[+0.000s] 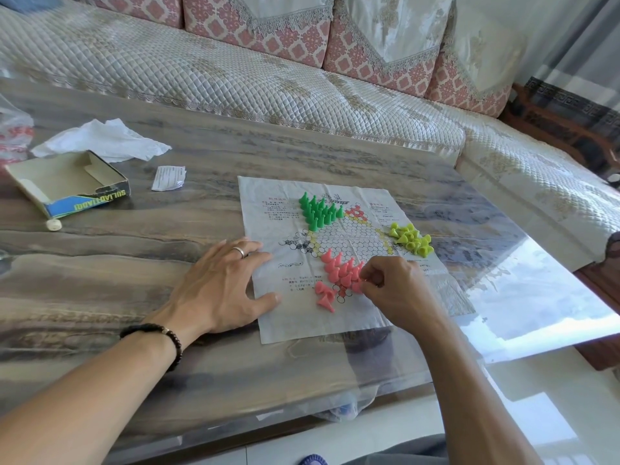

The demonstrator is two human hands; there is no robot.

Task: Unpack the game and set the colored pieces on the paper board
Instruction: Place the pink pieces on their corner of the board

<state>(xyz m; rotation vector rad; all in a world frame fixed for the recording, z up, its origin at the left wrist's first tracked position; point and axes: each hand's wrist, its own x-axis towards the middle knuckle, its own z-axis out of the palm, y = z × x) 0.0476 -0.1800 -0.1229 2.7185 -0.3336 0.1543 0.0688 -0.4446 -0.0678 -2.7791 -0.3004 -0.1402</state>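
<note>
The thin white paper board (268,317) is pinned flat by the open left hand (221,286); a pink plastic cone piece (357,287) is pinched by the right hand (396,290), nearest the toppled pink cones (324,297) just left of it.

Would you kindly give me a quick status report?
Left hand flat, pinning paper board. Right hand pinching a pink piece. Green pieces standing; some pink toppled. Nothing blocking.

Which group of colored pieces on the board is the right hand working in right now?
The pink pieces, nearest the person. The right hand pinches at that cluster's edge, while the green pieces and the yellow pieces sit untouched farther away.
</note>
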